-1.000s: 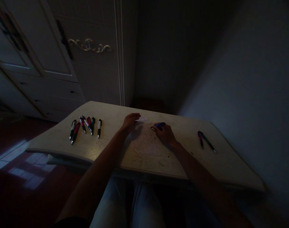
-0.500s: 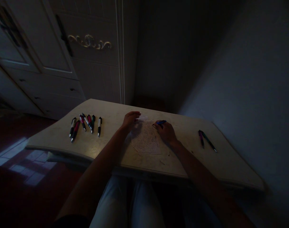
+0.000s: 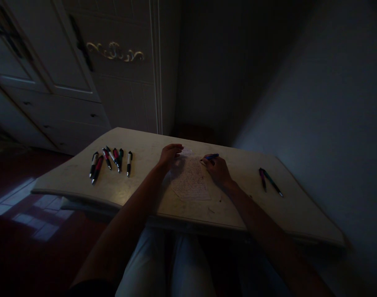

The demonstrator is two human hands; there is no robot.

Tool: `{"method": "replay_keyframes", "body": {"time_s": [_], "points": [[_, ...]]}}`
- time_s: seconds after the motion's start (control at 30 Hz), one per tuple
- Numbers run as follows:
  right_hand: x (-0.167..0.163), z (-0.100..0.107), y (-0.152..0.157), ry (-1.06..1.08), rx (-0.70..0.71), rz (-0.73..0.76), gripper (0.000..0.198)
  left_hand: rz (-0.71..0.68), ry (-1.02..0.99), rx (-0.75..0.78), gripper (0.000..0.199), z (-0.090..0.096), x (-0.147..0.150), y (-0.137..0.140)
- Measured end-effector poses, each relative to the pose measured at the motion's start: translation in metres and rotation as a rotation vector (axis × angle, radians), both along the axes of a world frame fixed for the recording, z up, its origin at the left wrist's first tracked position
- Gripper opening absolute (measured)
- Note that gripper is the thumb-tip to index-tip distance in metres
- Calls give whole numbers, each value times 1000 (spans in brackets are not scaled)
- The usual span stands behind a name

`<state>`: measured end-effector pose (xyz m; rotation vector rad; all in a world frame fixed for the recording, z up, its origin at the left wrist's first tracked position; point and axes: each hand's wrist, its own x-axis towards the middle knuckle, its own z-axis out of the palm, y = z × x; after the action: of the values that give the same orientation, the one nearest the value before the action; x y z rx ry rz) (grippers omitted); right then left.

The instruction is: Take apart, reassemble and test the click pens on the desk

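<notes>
A sheet of paper (image 3: 191, 181) covered in small handwriting lies on the pale table (image 3: 145, 165) in front of me. My right hand (image 3: 217, 171) is closed around a blue pen (image 3: 212, 156), its tip end close to the sheet's right edge. Whether the tip touches the paper, I cannot tell in this dim light. At the sheet's upper left, my left hand (image 3: 170, 155) rests with its fingers stretched out and loosely bent, holding nothing. Part of the paper's left side is in shadow beside that hand.
Several pens (image 3: 113, 159) in red, white, green and black lie at the table's left. On the right are a purple pen (image 3: 262, 180) and a dark green pen (image 3: 272, 182). A cabinet (image 3: 123, 90) stands behind at left; a wall (image 3: 324, 123) borders the right.
The blue pen tilts slightly more upright in my right hand. My left hand keeps its place by the paper, and the whole view has shifted a little.
</notes>
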<state>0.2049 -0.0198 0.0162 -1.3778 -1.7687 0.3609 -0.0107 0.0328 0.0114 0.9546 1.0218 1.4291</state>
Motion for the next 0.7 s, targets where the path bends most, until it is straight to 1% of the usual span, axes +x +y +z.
{"method": "replay_keyframes", "body": {"time_s": [0.07, 0.17, 0.23, 0.3, 0.37, 0.43, 0.5, 0.63, 0.7], "points": [[1, -1, 1, 74, 17, -8, 25, 3, -10, -9, 18, 1, 0, 0], [1, -2, 4, 284, -60, -6, 30, -3, -48, -30, 21, 4, 0, -2], [3, -1, 8, 503, -123, 37, 27, -28, -119, -38, 23, 7, 0, -2], [5, 0, 12, 752, -149, 121, 19, -43, -224, -33, 25, 12, -1, -3], [8, 3, 14, 967, -175, 201, 18, -31, -326, -30, 25, 17, -4, -3], [10, 6, 13, 1110, -221, 232, 29, -3, -413, -47, 22, 20, -8, -3], [10, 10, 10, 1200, -256, 238, 46, 18, -489, -70, 19, 23, -12, -3], [10, 18, 4, 1261, -276, 264, 77, 33, -611, -91, 15, 26, -19, -6], [11, 20, 3, 1263, -291, 273, 88, 31, -659, -99, 15, 28, -20, -8]]}}
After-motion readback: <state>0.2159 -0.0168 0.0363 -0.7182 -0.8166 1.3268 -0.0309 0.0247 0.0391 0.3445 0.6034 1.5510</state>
